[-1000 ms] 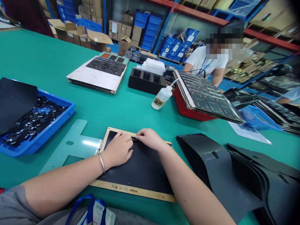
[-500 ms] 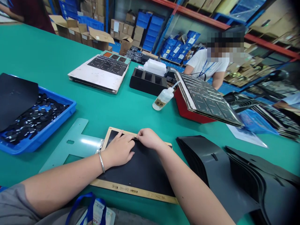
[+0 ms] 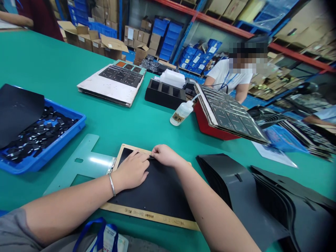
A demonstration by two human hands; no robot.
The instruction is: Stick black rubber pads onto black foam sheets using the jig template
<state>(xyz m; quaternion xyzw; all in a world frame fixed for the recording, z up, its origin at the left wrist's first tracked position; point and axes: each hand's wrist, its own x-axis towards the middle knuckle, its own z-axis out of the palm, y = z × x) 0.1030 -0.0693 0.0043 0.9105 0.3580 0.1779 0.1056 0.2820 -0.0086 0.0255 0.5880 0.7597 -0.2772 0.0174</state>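
Left hand (image 3: 131, 170) lies open, flat on black sheet (image 3: 154, 190) over wood-framed board (image 3: 147, 214); right hand (image 3: 165, 155) curled at sheet top edge, grip unclear.

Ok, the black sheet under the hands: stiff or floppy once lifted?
Probably floppy: the black sheet lies flat on its wood-edged board, but the similar-looking sheets stacked to the right curve and sag. It is likely light too, as those look thin at their edges. Its matte face suggests it isn't very slippery, though the view can't confirm that.
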